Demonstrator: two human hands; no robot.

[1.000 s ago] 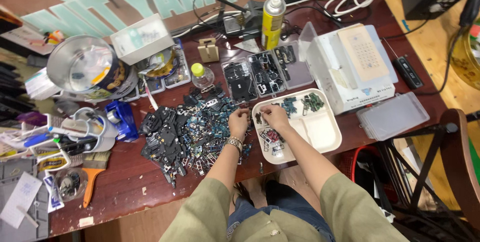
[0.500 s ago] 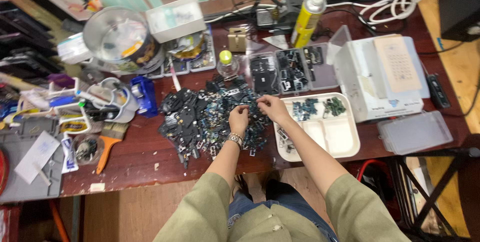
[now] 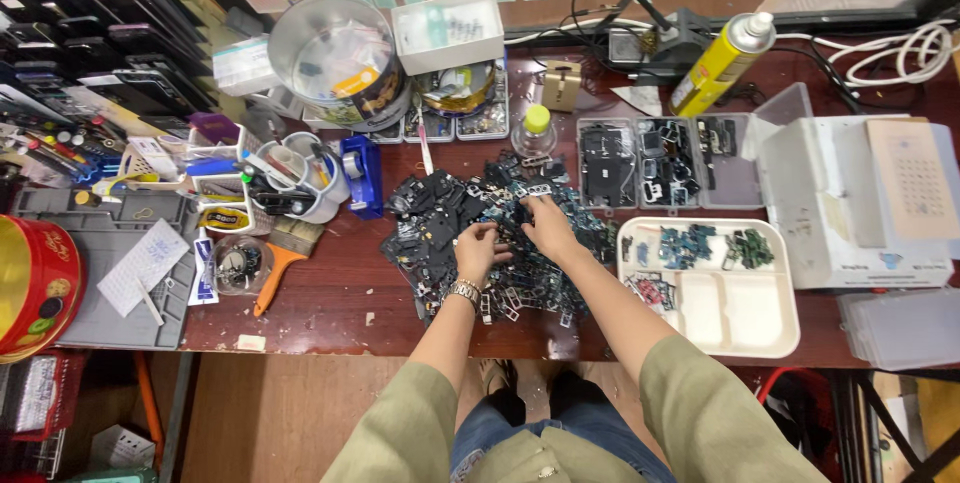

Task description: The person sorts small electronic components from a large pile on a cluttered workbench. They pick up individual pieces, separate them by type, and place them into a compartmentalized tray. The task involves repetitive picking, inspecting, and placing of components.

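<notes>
Both hands sit in the heap of small dark parts (image 3: 480,233) in the middle of the tabletop (image 3: 330,303), so the step in hand looks like picking through the heap and sorting. The left hand (image 3: 478,248), watch on the wrist, is curled with fingertips down among the parts; it seems to pinch a piece, but the piece is too small to make out, so I cannot tell if it really grips anything. The right hand (image 3: 548,225) lies just beside it, a little further up the heap, fingers bent and closing on small bits, again too fine to say what. The heap spreads from the blue tape dispenser (image 3: 362,175) on the left almost to the white divided tray (image 3: 712,285) on the right. The tray holds a few sorted clusters, bluish and green in the top compartments, reddish bits lower left; its other compartments look bare. Behind the heap stands a clear compartment box (image 3: 660,161) with dark parts, a small bottle with a yellow cap (image 3: 536,131), and a yellow spray can (image 3: 722,61) further back. Judging from this, the next move calls for a clean fingertip pinch on one piece, lifting it free of the tangle, then a short carry right to the matching tray compartment without dragging neighbours along.
</notes>
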